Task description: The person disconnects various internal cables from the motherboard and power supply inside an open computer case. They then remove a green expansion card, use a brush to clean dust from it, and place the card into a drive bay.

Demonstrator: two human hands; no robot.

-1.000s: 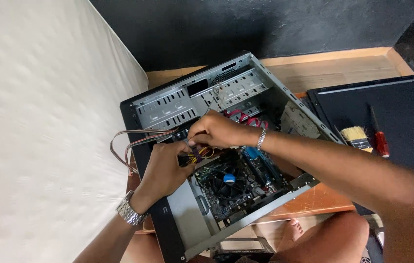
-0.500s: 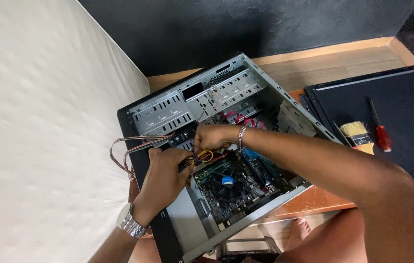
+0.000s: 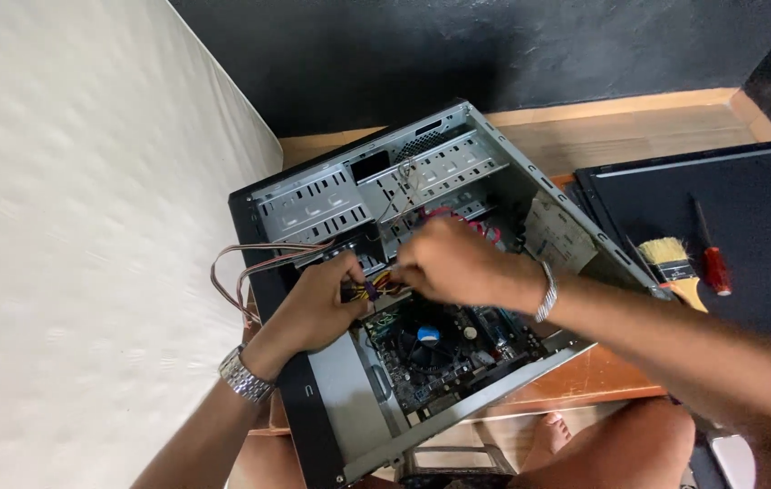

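Observation:
An open grey computer case [image 3: 458, 154] lies on its side on a wooden desk, showing the motherboard with its round fan [image 3: 428, 333]. My left hand [image 3: 313, 308] reaches in over the case's left edge and pinches a bundle of yellow and coloured wires [image 3: 369, 290]. My right hand [image 3: 453, 264], blurred by motion, meets it at the same bundle, fingers closed near the wires. Whether the right hand really grips them is unclear. A loop of ribbon-like cables [image 3: 250, 272] hangs outside the case on the left.
A black side panel [image 3: 766, 208] lies to the right with a paintbrush [image 3: 673, 268] and a red-handled screwdriver [image 3: 712, 258] on it. A white textured wall [image 3: 77, 226] is on the left. My bare knee and foot [image 3: 549, 435] show under the desk [image 3: 639, 122].
The view has shifted slightly. My right hand slid a little down and right over the motherboard edge, while my left hand kept its hold on the wire bundle.

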